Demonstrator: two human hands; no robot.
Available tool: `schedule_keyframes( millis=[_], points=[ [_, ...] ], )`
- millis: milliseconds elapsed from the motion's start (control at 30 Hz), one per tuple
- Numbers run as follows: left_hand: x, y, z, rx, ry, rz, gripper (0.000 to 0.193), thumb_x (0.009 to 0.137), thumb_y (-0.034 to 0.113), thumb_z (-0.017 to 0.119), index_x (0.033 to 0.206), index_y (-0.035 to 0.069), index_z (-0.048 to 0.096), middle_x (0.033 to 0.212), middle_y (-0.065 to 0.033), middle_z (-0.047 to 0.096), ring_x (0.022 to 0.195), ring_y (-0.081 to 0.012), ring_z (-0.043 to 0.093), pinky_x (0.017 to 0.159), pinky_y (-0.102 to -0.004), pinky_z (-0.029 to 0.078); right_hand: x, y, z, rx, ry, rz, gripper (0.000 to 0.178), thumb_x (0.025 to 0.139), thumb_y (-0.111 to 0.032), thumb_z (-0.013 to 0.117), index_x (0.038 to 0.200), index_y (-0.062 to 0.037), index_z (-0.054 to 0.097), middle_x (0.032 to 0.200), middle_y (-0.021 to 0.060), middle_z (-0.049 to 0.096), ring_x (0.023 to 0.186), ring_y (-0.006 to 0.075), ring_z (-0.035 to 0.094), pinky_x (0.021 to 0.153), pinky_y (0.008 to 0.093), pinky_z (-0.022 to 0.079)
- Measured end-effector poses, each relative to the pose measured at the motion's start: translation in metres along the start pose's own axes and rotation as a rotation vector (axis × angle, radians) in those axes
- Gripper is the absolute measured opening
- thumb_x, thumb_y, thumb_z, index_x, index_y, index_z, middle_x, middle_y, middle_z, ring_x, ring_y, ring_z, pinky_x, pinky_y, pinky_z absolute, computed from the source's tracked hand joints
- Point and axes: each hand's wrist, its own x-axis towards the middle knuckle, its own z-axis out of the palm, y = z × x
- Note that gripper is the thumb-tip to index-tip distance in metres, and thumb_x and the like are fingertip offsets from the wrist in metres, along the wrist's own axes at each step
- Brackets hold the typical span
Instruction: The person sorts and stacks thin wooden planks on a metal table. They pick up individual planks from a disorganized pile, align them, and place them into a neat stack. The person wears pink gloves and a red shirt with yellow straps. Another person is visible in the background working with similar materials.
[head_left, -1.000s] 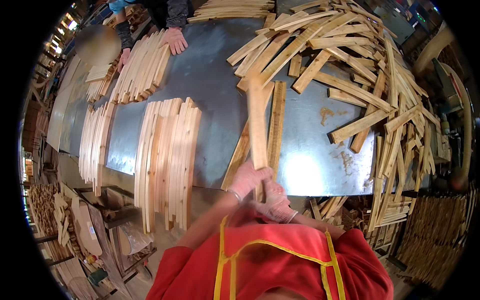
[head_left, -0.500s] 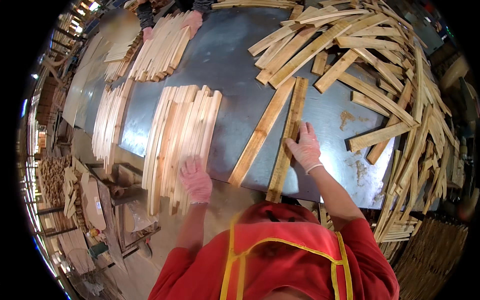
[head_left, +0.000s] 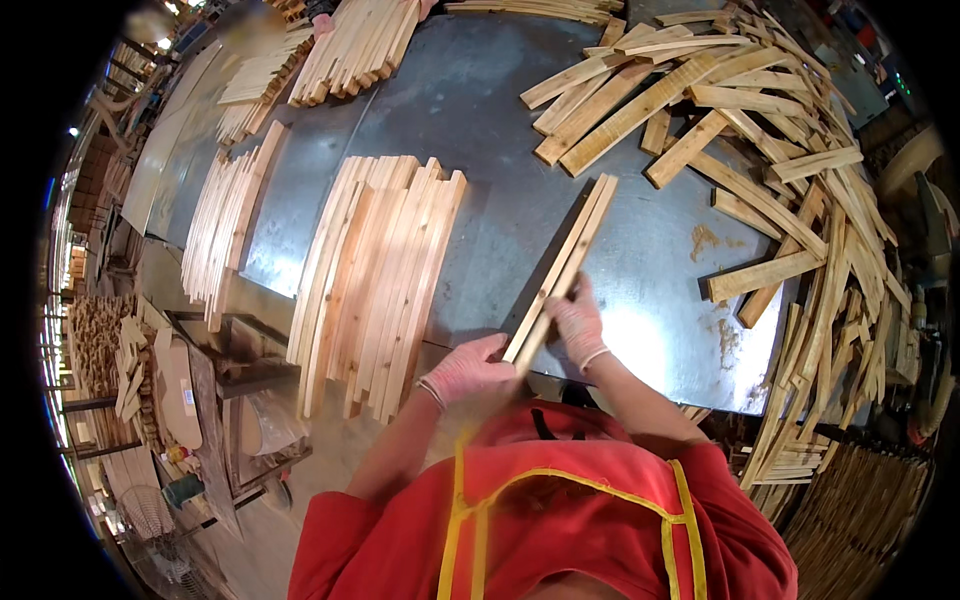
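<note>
Two long wooden slats (head_left: 565,262) lie side by side, tilted on edge, on the grey metal table (head_left: 470,110). My left hand (head_left: 470,366), in a pale glove, grips their near end at the table's front edge. My right hand (head_left: 577,322), also gloved, presses on the slats a little further up. Left of the hands lies a neat row of curved slats (head_left: 375,275), laid parallel. A loose heap of slats (head_left: 740,130) covers the table's far right.
More slat rows (head_left: 225,235) lie at the table's left, with another bundle (head_left: 355,50) at the far edge under another person's hands. Stacks of wood (head_left: 840,500) stand at lower right. Shelves and offcuts (head_left: 140,370) fill the floor on the left.
My left hand has left the curved slat row and come to the near end of the two slats. The two slats are now drawn together under both hands.
</note>
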Motion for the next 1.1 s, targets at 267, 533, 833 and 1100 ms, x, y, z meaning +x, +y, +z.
schedule_keyframes(
  millis=[267,533,833,1100],
  points=[
    [0.017,-0.104,-0.004,0.890,0.836,0.469,0.035,0.073,0.024,0.080,0.100,0.004,0.070,0.108,-0.0195,0.067,0.101,-0.0433,0.068,0.091,-0.0519,0.056,-0.019,0.010,-0.020,-0.266,-0.151,-0.035,0.081,0.092,-0.026,0.073,0.162,-0.0021,0.039,0.147,0.0285,0.064,0.135,0.0397,0.063,0.112,0.0408,0.050],
    [-0.055,-0.144,-0.056,1.615,1.095,-0.032,0.082,0.088,0.044,0.076,0.156,0.007,0.050,0.161,-0.0174,0.049,0.154,-0.0335,0.041,0.126,-0.0585,0.029,0.033,-0.036,-0.276,-0.246,1.008,-0.251,0.055,0.087,-0.028,0.074,0.132,0.0014,0.064,0.122,0.0252,0.073,0.110,0.0401,0.070,0.100,0.0447,0.053],
    [0.058,-0.020,0.025,1.202,0.747,0.308,0.079,0.081,0.032,0.083,0.150,0.007,0.053,0.157,-0.0191,0.051,0.148,-0.0388,0.046,0.121,-0.0534,0.036,0.081,-0.044,-0.286,0.485,0.740,-0.131,0.049,0.091,-0.011,0.074,0.136,0.0002,0.057,0.114,0.0137,0.071,0.098,0.0249,0.070,0.090,0.0393,0.058],
    [0.130,0.036,0.124,1.147,0.296,0.383,0.084,0.079,0.038,0.087,0.150,0.008,0.054,0.148,-0.0168,0.059,0.137,-0.0376,0.056,0.115,-0.0513,0.044,-0.070,-0.052,-0.192,-0.195,-0.230,0.219,0.046,0.098,-0.028,0.064,0.136,-0.0028,0.064,0.097,0.0146,0.071,0.091,0.0292,0.068,0.087,0.0437,0.056]
  ],
)
